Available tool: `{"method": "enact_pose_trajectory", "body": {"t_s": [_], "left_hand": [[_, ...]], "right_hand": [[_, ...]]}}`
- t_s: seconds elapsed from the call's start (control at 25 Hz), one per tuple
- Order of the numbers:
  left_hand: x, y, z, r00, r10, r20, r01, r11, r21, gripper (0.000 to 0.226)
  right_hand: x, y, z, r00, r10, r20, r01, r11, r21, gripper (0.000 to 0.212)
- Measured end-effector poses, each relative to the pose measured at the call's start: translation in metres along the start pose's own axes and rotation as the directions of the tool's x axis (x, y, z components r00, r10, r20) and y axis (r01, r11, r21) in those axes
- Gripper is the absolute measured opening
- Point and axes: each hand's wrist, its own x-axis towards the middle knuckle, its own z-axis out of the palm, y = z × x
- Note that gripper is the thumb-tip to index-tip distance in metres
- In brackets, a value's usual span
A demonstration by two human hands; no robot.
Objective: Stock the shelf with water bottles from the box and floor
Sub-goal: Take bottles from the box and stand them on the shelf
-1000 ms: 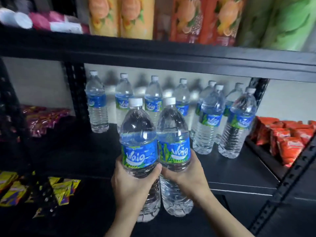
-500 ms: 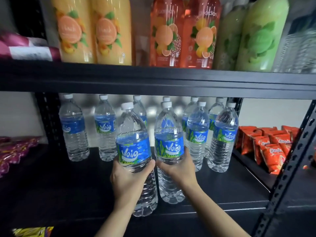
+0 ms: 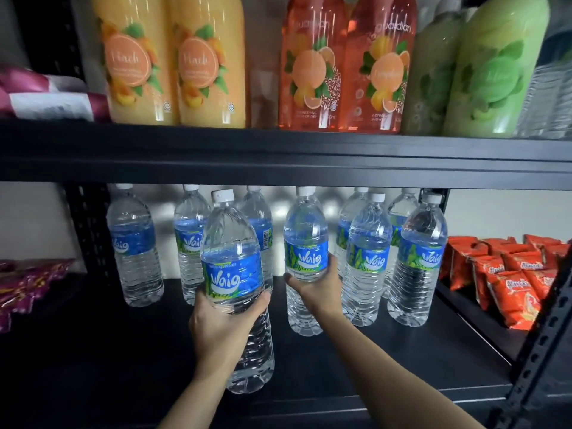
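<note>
Shelved bottles [image 3: 366, 261] stand just beside the bottle [image 3: 305, 243] in the right hand [image 3: 322, 292].

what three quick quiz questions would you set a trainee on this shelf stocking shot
1. True or false: the left hand grips the left bottle and the right hand grips the right bottle.
2. What lies to the right of the standing bottles? A) orange snack packets B) cardboard boxes C) tin cans
3. Fill in: the blue labels on both held bottles read ___.
Key: 1 true; 2 A; 3 Waig
</note>
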Motion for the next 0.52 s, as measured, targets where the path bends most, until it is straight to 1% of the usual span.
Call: {"method": "enact_pose_trajectory", "body": {"t_s": [0.12, 0.28, 0.4, 0.52], "left_hand": [[0.002, -0.002, -0.003, 1.0, -0.01, 0.003, 0.01, 1.0, -0.003, 0.062], [0.009, -0.002, -0.005, 1.0, -0.017, -0.001, 0.017, 1.0, 0.007, 0.062], [0.011, 0.002, -0.003, 1.0, -0.002, 0.002, 0.002, 1.0, -0.007, 0.061], [0.01, 0.002, -0.001, 1.0, 0.005, 0.005, -0.005, 1.0, -0.001, 0.062]], "right_hand": [[0.006, 0.017, 0.003, 1.0, 0.006, -0.014, -0.006, 1.0, 0.008, 0.077], [0.011, 0.026, -0.002, 0.999, 0.02, -0.046, -0.017, 0.998, 0.06, 0.073], [0.012, 0.026, -0.003, 1.0, -0.005, -0.017, 0.006, 0.999, 0.051, 0.075], [0.014, 0.028, 0.0, 1.0, -0.012, 0.01, 0.011, 0.996, 0.09, 0.078]]}}
